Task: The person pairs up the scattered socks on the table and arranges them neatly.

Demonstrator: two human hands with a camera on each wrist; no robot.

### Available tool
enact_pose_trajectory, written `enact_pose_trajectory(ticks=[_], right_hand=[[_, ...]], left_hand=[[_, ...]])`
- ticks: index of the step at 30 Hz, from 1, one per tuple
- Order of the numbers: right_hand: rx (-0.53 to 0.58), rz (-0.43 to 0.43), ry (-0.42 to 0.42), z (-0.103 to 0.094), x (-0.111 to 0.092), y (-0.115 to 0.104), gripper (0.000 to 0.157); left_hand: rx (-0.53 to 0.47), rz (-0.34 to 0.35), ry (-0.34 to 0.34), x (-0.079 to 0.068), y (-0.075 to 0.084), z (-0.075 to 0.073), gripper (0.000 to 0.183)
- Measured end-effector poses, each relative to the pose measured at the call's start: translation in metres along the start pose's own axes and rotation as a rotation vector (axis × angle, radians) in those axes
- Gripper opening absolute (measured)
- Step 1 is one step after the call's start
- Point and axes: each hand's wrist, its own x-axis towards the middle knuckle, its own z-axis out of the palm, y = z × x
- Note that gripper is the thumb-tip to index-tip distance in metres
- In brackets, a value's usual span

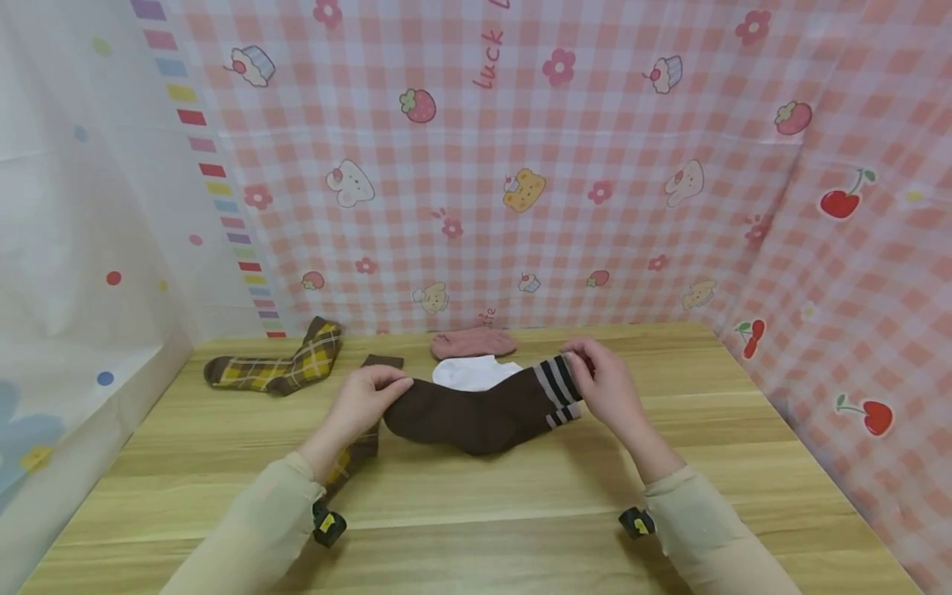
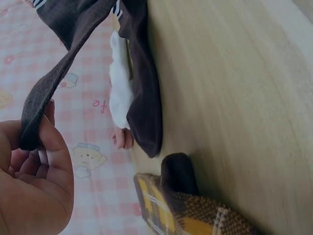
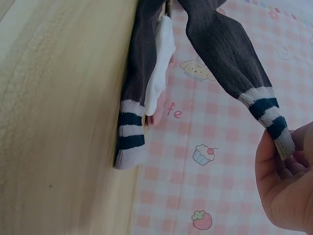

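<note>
A dark brown sock [image 1: 468, 413] with a black-and-grey striped cuff hangs slightly sagging above the table. My left hand [image 1: 360, 401] pinches its toe end between thumb and fingers, and my right hand [image 1: 606, 384] pinches the striped cuff. Beneath it, on the table, lies a second brown striped sock [image 3: 131, 88], mostly hidden in the head view. Just behind is a white sock [image 1: 468, 374], with a pink sock [image 1: 472, 341] farther back. Below my left forearm lies a brown-and-yellow plaid sock [image 1: 366, 446], partly covered by the hand.
Another plaid sock [image 1: 275, 372] lies at the back left of the wooden table [image 1: 476, 529]. A pink checked cloth [image 1: 476, 231] hangs along the back edge, with white printed cloth [image 1: 74, 207] on the left side.
</note>
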Motion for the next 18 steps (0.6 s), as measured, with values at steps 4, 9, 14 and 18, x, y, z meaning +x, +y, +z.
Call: enact_pose_trajectory(ticks=[4, 9, 14, 18], right_hand=[[-0.011, 0.025, -0.022, 0.0, -0.001, 0.003, 0.011], [-0.03, 0.027, -0.038, 0.003, 0.0, 0.006, 0.011], [-0.039, 0.022, -0.046, 0.008, 0.001, 0.008, 0.01], [-0.043, 0.016, -0.051, 0.012, 0.001, 0.007, 0.009]], left_hand=[[0.005, 0.013, -0.01, 0.002, -0.002, 0.004, 0.013], [0.049, 0.015, -0.022, 0.005, -0.006, 0.009, 0.012], [0.115, 0.043, -0.027, 0.011, -0.01, 0.011, 0.01], [0.161, 0.071, -0.03, 0.015, -0.013, 0.013, 0.009]])
